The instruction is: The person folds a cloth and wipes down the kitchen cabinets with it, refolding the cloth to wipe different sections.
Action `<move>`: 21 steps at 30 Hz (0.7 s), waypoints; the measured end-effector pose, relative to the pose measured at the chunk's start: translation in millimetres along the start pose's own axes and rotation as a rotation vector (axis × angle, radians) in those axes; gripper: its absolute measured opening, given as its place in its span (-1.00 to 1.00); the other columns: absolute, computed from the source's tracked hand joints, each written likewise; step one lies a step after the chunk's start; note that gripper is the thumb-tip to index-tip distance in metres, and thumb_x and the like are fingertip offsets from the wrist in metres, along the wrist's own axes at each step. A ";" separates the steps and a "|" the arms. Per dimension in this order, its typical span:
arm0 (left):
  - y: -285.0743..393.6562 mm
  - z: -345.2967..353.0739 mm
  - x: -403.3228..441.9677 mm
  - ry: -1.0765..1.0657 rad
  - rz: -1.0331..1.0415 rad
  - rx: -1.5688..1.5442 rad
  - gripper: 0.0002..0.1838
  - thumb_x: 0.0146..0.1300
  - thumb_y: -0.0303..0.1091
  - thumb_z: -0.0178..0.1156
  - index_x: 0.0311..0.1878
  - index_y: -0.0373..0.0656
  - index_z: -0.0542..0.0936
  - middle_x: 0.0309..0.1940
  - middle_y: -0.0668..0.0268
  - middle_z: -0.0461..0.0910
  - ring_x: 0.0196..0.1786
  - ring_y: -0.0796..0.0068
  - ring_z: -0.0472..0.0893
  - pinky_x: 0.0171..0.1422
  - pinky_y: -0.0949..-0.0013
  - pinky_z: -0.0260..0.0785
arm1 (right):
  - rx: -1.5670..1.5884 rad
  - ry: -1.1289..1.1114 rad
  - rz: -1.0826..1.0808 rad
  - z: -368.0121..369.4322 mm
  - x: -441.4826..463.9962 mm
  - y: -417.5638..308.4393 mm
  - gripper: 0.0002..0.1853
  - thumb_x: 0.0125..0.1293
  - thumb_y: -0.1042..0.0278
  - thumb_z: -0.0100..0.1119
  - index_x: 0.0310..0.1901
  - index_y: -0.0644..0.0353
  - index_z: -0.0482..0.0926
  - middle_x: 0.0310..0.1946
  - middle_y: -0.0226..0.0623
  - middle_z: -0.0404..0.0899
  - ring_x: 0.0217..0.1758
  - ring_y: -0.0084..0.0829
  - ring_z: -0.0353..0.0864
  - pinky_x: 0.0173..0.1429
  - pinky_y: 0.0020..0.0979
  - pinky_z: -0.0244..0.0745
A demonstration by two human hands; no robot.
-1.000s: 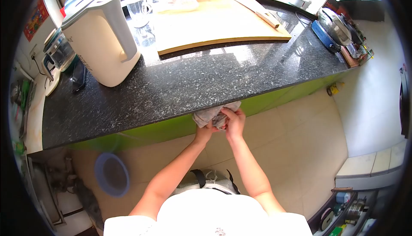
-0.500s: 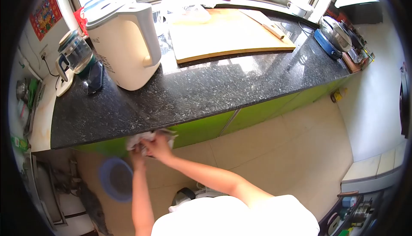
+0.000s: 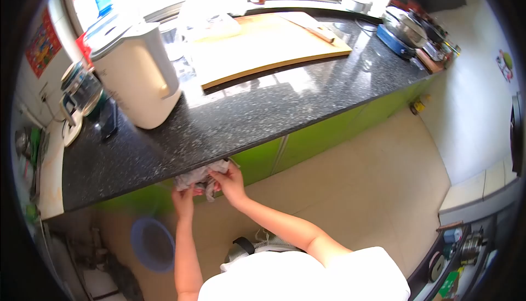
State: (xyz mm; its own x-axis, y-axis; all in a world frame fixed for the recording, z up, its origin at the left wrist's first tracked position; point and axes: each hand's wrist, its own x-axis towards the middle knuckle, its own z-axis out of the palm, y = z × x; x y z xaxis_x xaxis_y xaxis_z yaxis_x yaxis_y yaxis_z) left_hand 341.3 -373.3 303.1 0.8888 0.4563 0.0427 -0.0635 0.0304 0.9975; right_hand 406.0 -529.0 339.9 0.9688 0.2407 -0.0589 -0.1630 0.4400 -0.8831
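Note:
A crumpled greyish-white cloth (image 3: 193, 178) is bunched between my two hands, just below the front edge of the dark speckled counter (image 3: 241, 131). My left hand (image 3: 184, 197) grips its lower left side, its fingers partly hidden by the folds. On the right side, my right hand (image 3: 232, 185) pinches the cloth between thumb and fingers. A piece of the cloth hangs down between the hands. Green cabinet doors (image 3: 255, 164) lie right behind it.
A blue basin (image 3: 152, 245) sits on the floor at lower left. On the counter are a large cream kettle (image 3: 139, 76), a glass pot (image 3: 82, 90), a wooden board (image 3: 257, 49) with a knife (image 3: 320, 33), and a lidded pan (image 3: 405, 27).
My hands have moved slightly apart, and the cloth between them is spread wider, with a piece hanging down. The camera view has shifted and tilted.

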 end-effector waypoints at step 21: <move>5.3 24.9 1.0 0.080 0.156 0.266 -0.81 0.30 -0.46 -0.03 -0.10 -0.31 0.49 -0.47 0.32 0.58 -0.39 0.56 0.52 -0.21 0.46 0.35 | -0.080 0.030 -0.090 -9.8 1.6 -10.5 -0.75 0.27 0.31 0.16 -0.11 0.24 0.42 -0.47 -0.42 0.49 -0.61 -0.66 0.40 -0.59 -0.57 0.33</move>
State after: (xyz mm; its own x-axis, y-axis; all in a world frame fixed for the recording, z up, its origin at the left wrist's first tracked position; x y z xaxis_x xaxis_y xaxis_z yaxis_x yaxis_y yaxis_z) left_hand 353.1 -394.7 309.8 0.8387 0.5056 0.2025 -0.0663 -0.2743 0.9594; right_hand 411.1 -541.7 344.5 0.9842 0.1768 0.0097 -0.0607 0.3884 -0.9195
